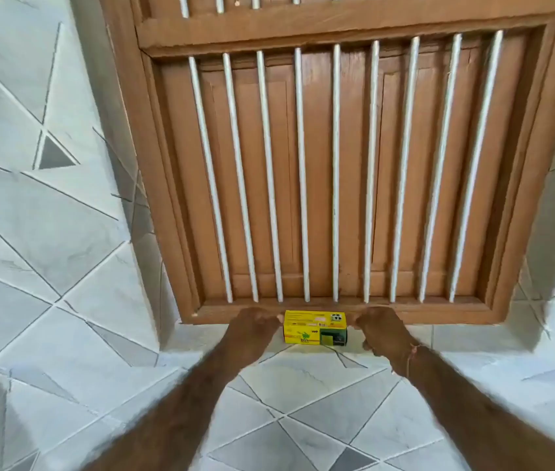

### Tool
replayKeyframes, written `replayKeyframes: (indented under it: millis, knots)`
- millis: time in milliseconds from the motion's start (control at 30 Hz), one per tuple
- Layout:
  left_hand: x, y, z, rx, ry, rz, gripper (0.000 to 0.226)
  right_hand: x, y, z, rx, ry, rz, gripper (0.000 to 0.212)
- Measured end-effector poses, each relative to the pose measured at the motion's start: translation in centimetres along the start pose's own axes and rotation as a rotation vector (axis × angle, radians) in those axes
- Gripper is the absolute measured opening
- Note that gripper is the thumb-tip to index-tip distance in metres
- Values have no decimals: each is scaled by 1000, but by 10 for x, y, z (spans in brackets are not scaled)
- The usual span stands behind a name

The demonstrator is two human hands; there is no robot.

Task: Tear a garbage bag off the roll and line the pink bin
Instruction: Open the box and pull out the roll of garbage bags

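A small yellow and green box of bin bags (pixel 315 328) sits on the tiled sill just below the wooden window. My left hand (pixel 252 329) is at the box's left end, fingers curled against it. My right hand (pixel 383 331) is at its right end, fingers curled at the edge. Both hands appear to grip the box between them. No pink bin and no loose bag are in view.
A brown wooden window frame (pixel 337 311) with white vertical bars (pixel 303 171) fills the wall straight ahead. White and grey triangle-patterned tiles (pixel 48 232) cover the walls on both sides and the ledge (pixel 303 385) under my arms.
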State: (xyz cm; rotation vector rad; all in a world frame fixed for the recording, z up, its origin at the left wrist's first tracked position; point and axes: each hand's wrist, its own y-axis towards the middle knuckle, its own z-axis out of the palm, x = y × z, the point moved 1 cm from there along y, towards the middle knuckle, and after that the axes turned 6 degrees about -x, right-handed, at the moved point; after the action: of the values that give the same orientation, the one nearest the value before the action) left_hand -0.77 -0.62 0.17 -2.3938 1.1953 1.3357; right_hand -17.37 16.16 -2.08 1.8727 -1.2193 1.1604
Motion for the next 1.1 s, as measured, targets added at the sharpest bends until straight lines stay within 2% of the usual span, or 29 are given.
replayKeyframes:
  millis: [67, 133, 233, 300, 367, 433, 467, 533, 600, 667, 833, 900, 1033, 1100]
  knots:
    - [13, 14, 21, 5, -97, -100, 38, -11, 19, 12, 50, -1, 24, 30]
    - [26, 27, 40, 1, -122, -164, 27, -19, 32, 22, 80, 49, 100, 23]
    - [37, 42, 62, 0, -215, -228, 23, -27, 45, 32, 101, 151, 142, 15]
    - [28, 40, 68, 6, -252, -231, 18, -28, 47, 35, 89, 180, 118, 20]
    - [26, 36, 71, -126, -336, -265, 11, -27, 43, 37, 52, 270, 66, 18]
    - [27, 31, 68, -299, -566, -364, 9, -25, 34, 37, 34, 388, 3, 13]
    - [28, 30, 65, -353, -674, -403, 11, -24, 30, 38, 52, 456, -4, 18]
    - [24, 28, 56, -356, -794, -423, 15, -24, 25, 42, 112, 662, 54, 21]
    - [14, 27, 44, -320, -828, -353, 16, -18, 18, 48, 126, 874, 113, 18]
    - [1, 31, 32, -324, -766, -230, 20, -11, 13, 56, 72, 1035, 168, 11]
    - [-40, 40, 11, -325, -399, 97, 29, 4, 8, 84, -11, 1408, 351, 26]
    - [-54, 38, 0, -303, -259, 235, 32, 11, 10, 96, -18, 1504, 389, 31]
    - [-66, 32, -20, -299, -70, 380, 34, 25, 12, 118, -3, 1595, 367, 40]
    - [-70, 29, -32, -303, -54, 445, 33, 31, 9, 123, 15, 1611, 356, 33]
